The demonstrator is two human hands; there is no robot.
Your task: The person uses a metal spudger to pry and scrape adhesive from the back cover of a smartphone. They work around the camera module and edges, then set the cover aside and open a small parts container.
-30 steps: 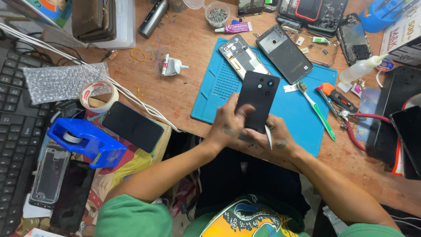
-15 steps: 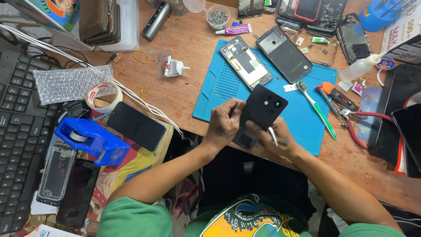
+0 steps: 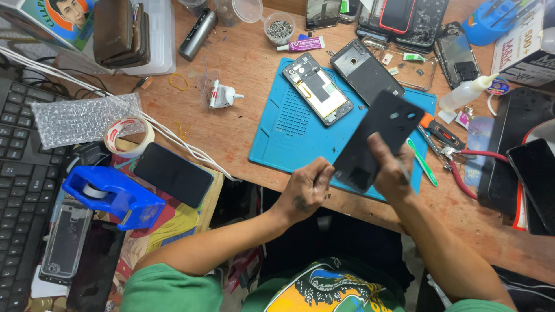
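A black phone back cover (image 3: 378, 138) is held tilted above the near edge of the blue repair mat (image 3: 277, 141), gripped by the right hand (image 3: 392, 170), whose fingers are closed around its lower part. Its lower left corner is pinched by the left hand (image 3: 306, 190). An opened phone frame (image 3: 317, 89) is seen lying on the mat beyond

White printed box (image 3: 529, 49) top right; dark phone screen (image 3: 173, 174) left.

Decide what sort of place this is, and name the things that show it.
Probably a phone repair bench: an opened phone on a blue work mat, red-handled pliers, and a black back cover in the right hand.
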